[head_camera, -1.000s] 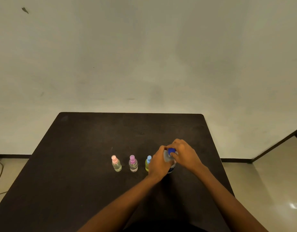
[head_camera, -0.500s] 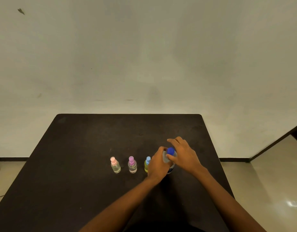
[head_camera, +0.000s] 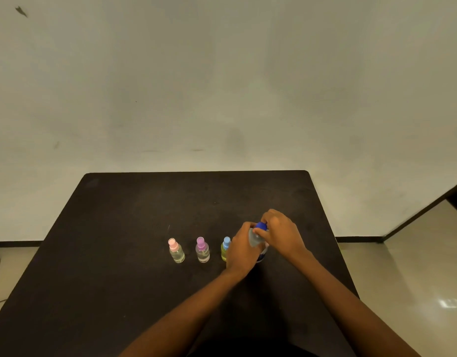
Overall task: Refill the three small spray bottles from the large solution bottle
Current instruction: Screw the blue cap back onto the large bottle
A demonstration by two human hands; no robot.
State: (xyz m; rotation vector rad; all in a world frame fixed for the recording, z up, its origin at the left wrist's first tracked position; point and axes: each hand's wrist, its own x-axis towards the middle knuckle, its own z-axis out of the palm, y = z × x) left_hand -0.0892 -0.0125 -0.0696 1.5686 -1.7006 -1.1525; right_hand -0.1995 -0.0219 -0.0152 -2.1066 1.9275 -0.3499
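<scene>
The large solution bottle (head_camera: 256,240) stands upright on the dark table (head_camera: 119,279), blue cap (head_camera: 260,225) pointing up. The left hand (head_camera: 241,249) wraps its body; the right hand (head_camera: 281,233) pinches the cap. Three small spray bottles (head_camera: 203,249) stand upright in a row just to the left. Behind the table rises a plain wall (head_camera: 222,86).

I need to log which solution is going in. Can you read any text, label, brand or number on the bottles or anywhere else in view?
No text can be read.
Large solution bottle: a dark band shows low on its body, mostly hidden by the left hand; nothing legible.
Right hand covers part of its blue cap; no marking seen.
Pink-capped, purple-capped and blue-capped spray bottle: no labels visible.
</scene>
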